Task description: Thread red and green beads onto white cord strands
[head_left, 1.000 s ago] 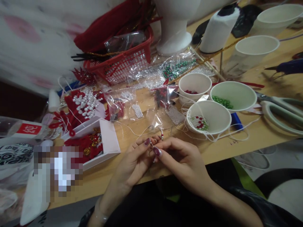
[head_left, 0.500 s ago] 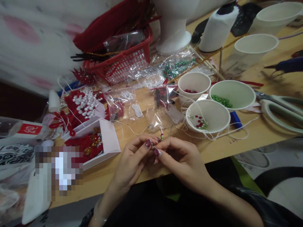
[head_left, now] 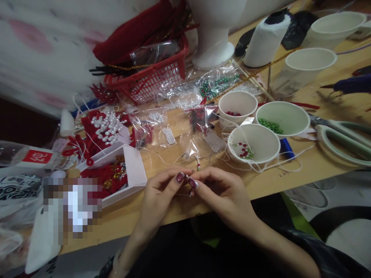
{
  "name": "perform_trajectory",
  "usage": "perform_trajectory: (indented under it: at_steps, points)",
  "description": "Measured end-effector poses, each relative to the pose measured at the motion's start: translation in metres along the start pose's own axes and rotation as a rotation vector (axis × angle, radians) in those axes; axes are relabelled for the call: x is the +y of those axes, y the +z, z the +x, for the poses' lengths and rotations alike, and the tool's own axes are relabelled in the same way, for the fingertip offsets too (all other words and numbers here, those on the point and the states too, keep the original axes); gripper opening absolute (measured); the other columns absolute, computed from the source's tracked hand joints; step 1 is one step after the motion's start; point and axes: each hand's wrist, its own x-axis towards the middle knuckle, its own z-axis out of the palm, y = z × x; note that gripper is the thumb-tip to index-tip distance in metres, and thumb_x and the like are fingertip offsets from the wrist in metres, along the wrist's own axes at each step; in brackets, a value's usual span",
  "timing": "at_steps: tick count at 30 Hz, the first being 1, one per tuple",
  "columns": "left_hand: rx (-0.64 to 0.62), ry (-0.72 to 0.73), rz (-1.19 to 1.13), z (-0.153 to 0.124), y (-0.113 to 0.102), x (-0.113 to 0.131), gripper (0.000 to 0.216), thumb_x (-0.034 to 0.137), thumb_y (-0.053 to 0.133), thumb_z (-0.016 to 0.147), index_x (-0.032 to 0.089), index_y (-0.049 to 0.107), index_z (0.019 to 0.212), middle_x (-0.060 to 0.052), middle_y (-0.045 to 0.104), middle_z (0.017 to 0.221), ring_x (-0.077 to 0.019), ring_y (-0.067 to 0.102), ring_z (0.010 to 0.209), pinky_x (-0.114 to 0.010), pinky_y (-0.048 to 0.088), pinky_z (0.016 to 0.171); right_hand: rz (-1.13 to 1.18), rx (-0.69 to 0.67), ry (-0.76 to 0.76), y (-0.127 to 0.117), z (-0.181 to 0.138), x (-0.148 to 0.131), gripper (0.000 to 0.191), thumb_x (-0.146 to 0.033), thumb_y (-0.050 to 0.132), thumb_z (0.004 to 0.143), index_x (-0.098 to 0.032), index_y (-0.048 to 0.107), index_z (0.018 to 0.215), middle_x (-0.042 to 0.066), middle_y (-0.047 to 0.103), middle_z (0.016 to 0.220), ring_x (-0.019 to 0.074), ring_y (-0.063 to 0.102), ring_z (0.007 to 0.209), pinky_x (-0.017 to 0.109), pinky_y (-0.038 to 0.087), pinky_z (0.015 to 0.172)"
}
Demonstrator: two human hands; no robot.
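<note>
My left hand [head_left: 160, 197] and my right hand [head_left: 222, 195] meet at the table's front edge, fingertips pinched together on a thin white thread with a short bead strand [head_left: 198, 164] of red, white and green beads on it. The thread runs up to a paper cup of mixed beads [head_left: 253, 143]. Behind that stand a cup of red beads [head_left: 237, 108] and a cup of green beads [head_left: 282, 119].
A red basket [head_left: 150, 79] sits at the back, with clear bead bags [head_left: 185, 116] in front. A white box of red ornaments [head_left: 116, 173] lies left, and a pearl-covered red piece [head_left: 106, 127] sits behind it. Scissors [head_left: 342, 135] lie right, with a white thread spool [head_left: 265, 38] and more cups [head_left: 304, 65] behind.
The two hands stay pinched together at the same spot, with the fingers shifting slightly on the thread. The view has tilted a little.
</note>
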Motion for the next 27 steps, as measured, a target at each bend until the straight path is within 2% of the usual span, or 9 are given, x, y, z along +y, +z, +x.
perform_trajectory:
  at_steps: [3, 6, 10, 15, 19, 23, 27]
  points:
    - [-0.001, -0.006, -0.039, 0.002, 0.005, 0.002, 0.010, 0.036, 0.073, 0.084, 0.029, 0.077, 0.090, 0.002, 0.069, 0.086, -0.0074, 0.062, 0.073, -0.014, 0.051, 0.063, -0.075, 0.003, -0.033, 0.000, 0.000, 0.000, 0.007, -0.019, 0.066, 0.086, -0.018, 0.073, 0.082, 0.000, 0.073, 0.071, 0.0091, 0.067, 0.063, 0.018, 0.053, 0.060]
    - [0.004, 0.081, 0.014, 0.003, 0.007, 0.005, 0.006, 0.032, 0.073, 0.085, 0.027, 0.076, 0.084, 0.003, 0.069, 0.088, -0.0073, 0.064, 0.080, -0.012, 0.051, 0.068, -0.129, -0.004, -0.059, 0.000, 0.000, 0.000, 0.009, -0.018, 0.066, 0.086, -0.018, 0.074, 0.084, 0.001, 0.075, 0.072, 0.0093, 0.068, 0.063, 0.017, 0.054, 0.059]
    - [0.037, 0.157, 0.083, 0.003, 0.005, 0.005, 0.004, 0.029, 0.071, 0.087, 0.027, 0.074, 0.084, 0.004, 0.068, 0.087, -0.0066, 0.063, 0.082, -0.013, 0.050, 0.072, -0.151, -0.003, -0.139, 0.000, -0.001, 0.002, 0.014, -0.012, 0.066, 0.083, -0.020, 0.075, 0.091, 0.000, 0.078, 0.080, 0.0095, 0.072, 0.071, 0.016, 0.056, 0.066]
    - [0.010, 0.249, 0.191, 0.001, 0.004, 0.007, 0.005, 0.026, 0.070, 0.088, 0.026, 0.073, 0.084, 0.004, 0.067, 0.085, -0.0077, 0.062, 0.081, -0.014, 0.049, 0.071, -0.200, 0.006, -0.144, 0.001, -0.002, 0.003, 0.012, -0.014, 0.066, 0.085, -0.022, 0.075, 0.089, -0.001, 0.077, 0.077, 0.0091, 0.069, 0.066, 0.017, 0.055, 0.061]
    - [0.034, 0.391, 0.378, 0.001, 0.002, 0.010, 0.007, 0.022, 0.069, 0.088, 0.026, 0.073, 0.084, 0.003, 0.065, 0.085, -0.0085, 0.061, 0.082, -0.016, 0.049, 0.073, -0.194, -0.018, -0.138, 0.000, -0.003, 0.002, 0.012, -0.014, 0.066, 0.086, -0.022, 0.075, 0.090, -0.001, 0.076, 0.077, 0.0089, 0.068, 0.065, 0.016, 0.054, 0.061]
    - [0.062, 0.569, 0.499, 0.000, -0.001, 0.012, 0.011, 0.017, 0.070, 0.086, 0.027, 0.075, 0.087, 0.002, 0.062, 0.086, -0.0084, 0.060, 0.080, -0.016, 0.049, 0.069, -0.216, -0.084, -0.148, -0.003, -0.002, 0.001, 0.019, -0.012, 0.065, 0.087, -0.022, 0.075, 0.099, -0.001, 0.077, 0.083, 0.0097, 0.069, 0.070, 0.018, 0.054, 0.064]
    - [0.089, 0.640, 0.563, -0.002, -0.002, 0.012, 0.013, 0.014, 0.070, 0.085, 0.026, 0.075, 0.085, 0.002, 0.060, 0.086, -0.0091, 0.059, 0.079, -0.017, 0.048, 0.064, -0.227, -0.132, -0.186, -0.005, 0.000, -0.001, 0.017, -0.013, 0.064, 0.089, -0.021, 0.077, 0.097, 0.000, 0.078, 0.084, 0.0103, 0.071, 0.076, 0.019, 0.054, 0.071]
